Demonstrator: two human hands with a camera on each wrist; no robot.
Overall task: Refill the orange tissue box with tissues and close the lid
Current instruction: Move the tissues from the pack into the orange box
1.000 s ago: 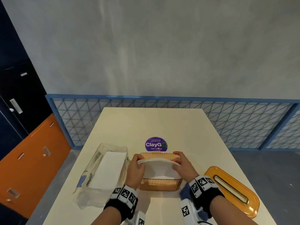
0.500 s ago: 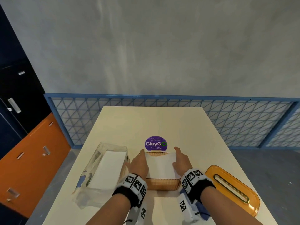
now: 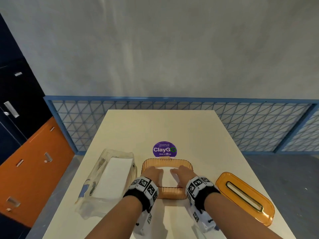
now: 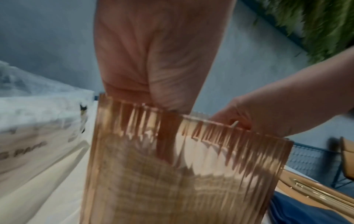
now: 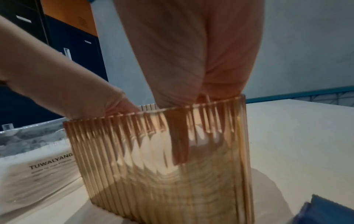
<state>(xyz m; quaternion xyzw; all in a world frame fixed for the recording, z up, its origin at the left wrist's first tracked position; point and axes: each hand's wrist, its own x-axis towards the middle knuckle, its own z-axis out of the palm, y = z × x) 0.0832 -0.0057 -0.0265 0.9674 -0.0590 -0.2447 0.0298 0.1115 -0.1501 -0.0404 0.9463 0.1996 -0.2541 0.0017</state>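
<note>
Both my hands are down inside the orange tissue box (image 3: 167,194), which sits open in the middle of the table (image 3: 172,128), just in front of the purple ClayGo sticker (image 3: 164,149). My left hand (image 3: 152,173) and right hand (image 3: 183,174) lie flat w/ fingers straight, pressing on the white tissues (image 3: 166,176) in the box, not grabbing anything. Thru the ribbed see-thru wall on both wrist cams I see the white stack sitting low in the box, fingers on top, but it's blurry. The lid (image 3: 245,197) is off, lying on the table to the right of the box, slot side up. The clear tissue pack (image 3: 112,178) w/ more white sheets lies just left of the box.
</note>
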